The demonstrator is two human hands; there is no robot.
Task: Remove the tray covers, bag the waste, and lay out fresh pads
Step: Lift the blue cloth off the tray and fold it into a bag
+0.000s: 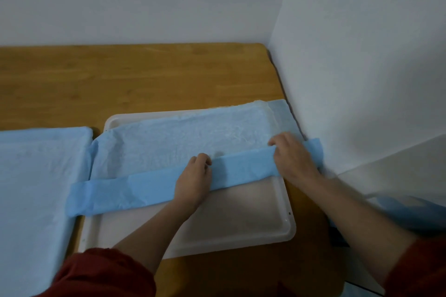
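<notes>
A white tray (241, 219) lies on the wooden table in front of me. A light blue pad (183, 142) covers its far half, and the pad's near edge is folded over into a darker blue band (125, 193) across the tray's middle. My left hand (194, 178) grips that band near its centre, fingers curled over the fold. My right hand (293, 155) grips the band's right end, close to the wall. The near half of the tray is bare white.
A second blue pad (36, 176) covers the area to the left, touching the tray's left side. White walls (362, 79) form a corner hard against the table's right edge. Bare wooden table (135, 79) stretches behind the tray. Blue material (415, 212) lies at the far right.
</notes>
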